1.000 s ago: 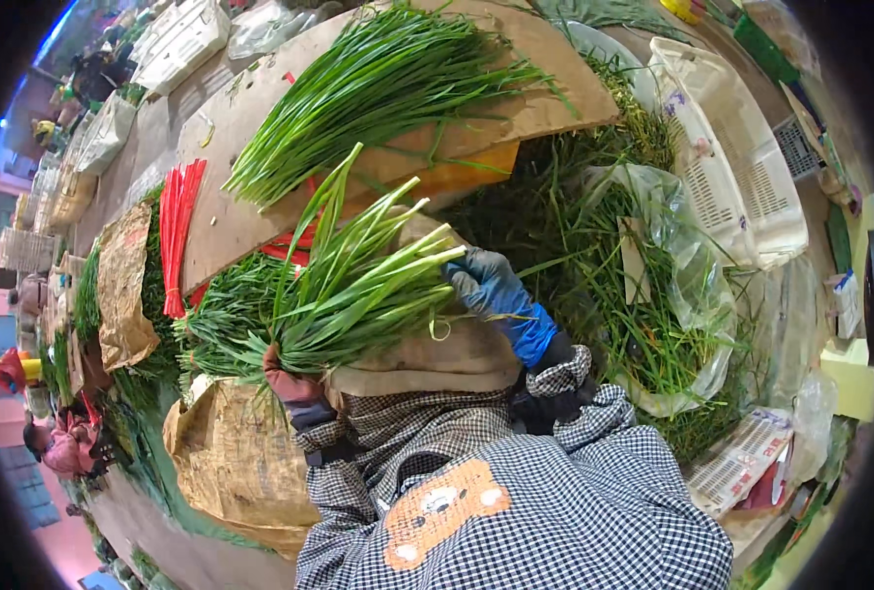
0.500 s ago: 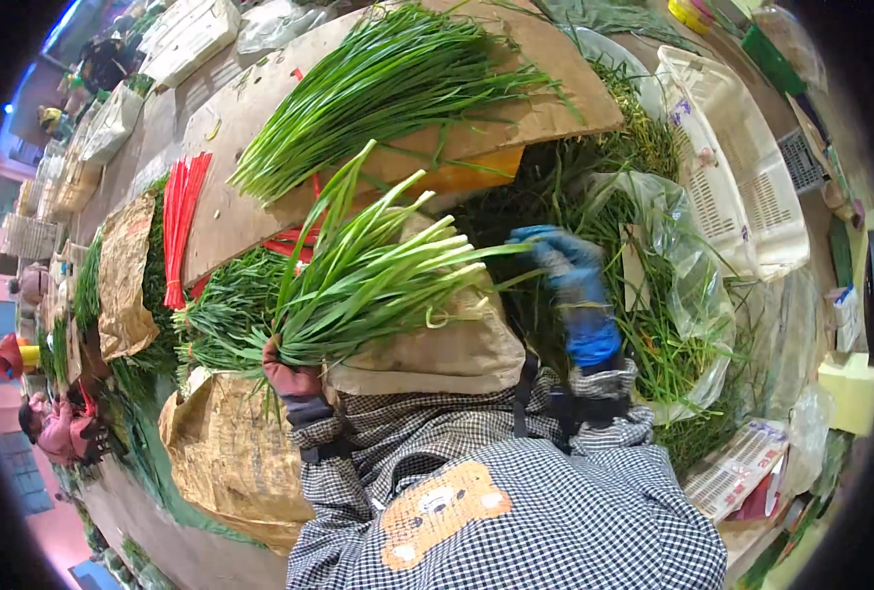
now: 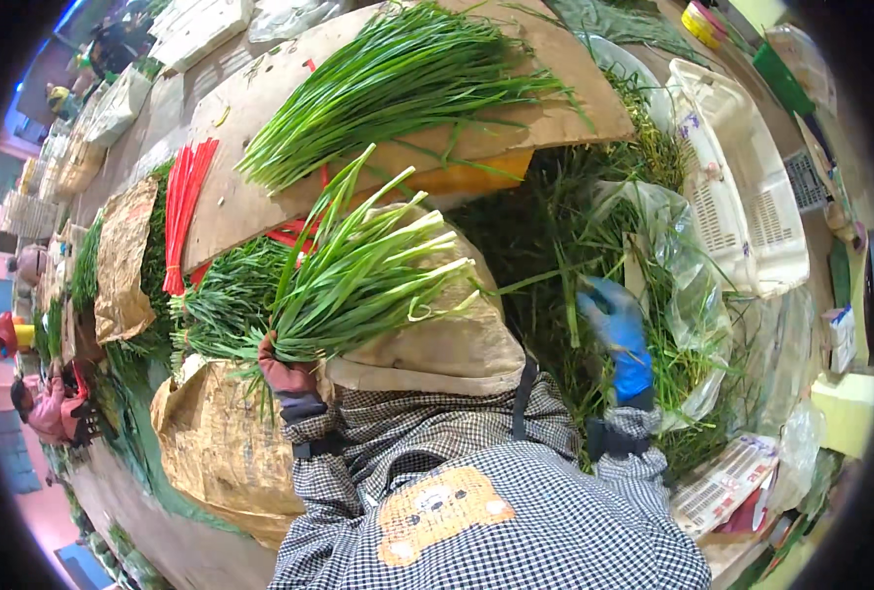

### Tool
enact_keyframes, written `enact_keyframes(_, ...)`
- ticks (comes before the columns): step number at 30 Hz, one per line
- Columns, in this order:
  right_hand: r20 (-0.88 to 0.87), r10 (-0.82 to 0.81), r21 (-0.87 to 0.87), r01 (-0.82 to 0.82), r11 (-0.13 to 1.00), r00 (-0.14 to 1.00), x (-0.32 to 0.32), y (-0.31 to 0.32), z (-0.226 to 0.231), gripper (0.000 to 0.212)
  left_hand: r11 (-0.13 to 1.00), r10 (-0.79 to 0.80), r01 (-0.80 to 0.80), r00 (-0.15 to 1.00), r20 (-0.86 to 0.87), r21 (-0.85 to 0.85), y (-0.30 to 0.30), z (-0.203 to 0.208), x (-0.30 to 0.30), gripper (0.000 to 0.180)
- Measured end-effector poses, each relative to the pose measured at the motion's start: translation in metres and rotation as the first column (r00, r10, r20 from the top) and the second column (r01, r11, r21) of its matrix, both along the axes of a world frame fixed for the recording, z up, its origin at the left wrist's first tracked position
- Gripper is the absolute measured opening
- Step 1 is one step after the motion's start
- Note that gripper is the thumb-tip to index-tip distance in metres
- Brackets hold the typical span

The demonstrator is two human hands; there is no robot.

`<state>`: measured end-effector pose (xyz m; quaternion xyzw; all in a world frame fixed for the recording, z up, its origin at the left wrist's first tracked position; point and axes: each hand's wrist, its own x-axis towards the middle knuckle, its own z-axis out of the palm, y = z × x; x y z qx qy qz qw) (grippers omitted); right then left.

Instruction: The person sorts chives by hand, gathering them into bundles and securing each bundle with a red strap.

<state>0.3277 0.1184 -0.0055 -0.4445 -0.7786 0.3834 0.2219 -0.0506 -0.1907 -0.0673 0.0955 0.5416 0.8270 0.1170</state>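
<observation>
My left hand point(image 3: 288, 366), in a dark reddish glove, is closed round a bunch of garlic chives point(image 3: 368, 285). Its pale cut ends fan out to the right over the tan cloth point(image 3: 437, 344) on my lap. To the right of the bunch, my right hand point(image 3: 616, 329), in a blue glove, is above a heap of loose leaves point(image 3: 555, 246). Its fingers are smeared by motion, so their pose is unclear. On the board point(image 3: 216, 211) ahead lies a big pile of chives point(image 3: 398, 88). Red ties point(image 3: 189, 206) rest at that board's left edge.
Bundled greens point(image 3: 226, 305) and a brown paper sack point(image 3: 221, 442) are at my left. On the right, a clear plastic bag point(image 3: 673, 236) holds loose leaves beside white plastic crates point(image 3: 742, 187). Farther left, another person point(image 3: 56, 403) in pink sits by more greens.
My right hand has moved right and down, away from the stem ends, to above the loose leaves. My left hand still grips the chives, almost unmoved.
</observation>
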Motion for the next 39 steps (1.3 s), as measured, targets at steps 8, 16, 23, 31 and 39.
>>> enact_keyframes(8,-0.454,0.395,-0.153,-0.506,0.849,0.799,-0.178,-0.003,0.047,0.034,0.975,-0.072,0.035,0.984,0.163,0.221,0.001,0.014,0.002,0.017)
enact_keyframes(16,-0.697,0.18,-0.425,-0.601,0.677,0.695,-0.204,-0.018,0.04,0.021,0.987,-0.043,0.043,0.999,-0.003,0.153,-0.009,-0.002,0.001,0.019)
enact_keyframes(23,-0.775,0.043,-0.428,-0.574,0.698,0.63,-0.203,-0.02,0.049,0.02,0.954,-0.134,0.056,0.959,0.251,0.294,0.002,0.018,0.008,0.021)
enact_keyframes(31,-0.751,0.049,-0.277,-0.382,0.882,0.658,-0.157,0.015,0.046,0.01,0.972,-0.093,0.059,0.985,0.144,0.228,-0.002,0.021,0.004,0.018)
enact_keyframes(39,-0.602,-0.225,-0.053,0.242,0.969,0.766,-0.012,0.107,0.05,0.01,0.91,-0.263,0.11,0.899,0.35,0.4,-0.036,0.016,-0.011,0.024)
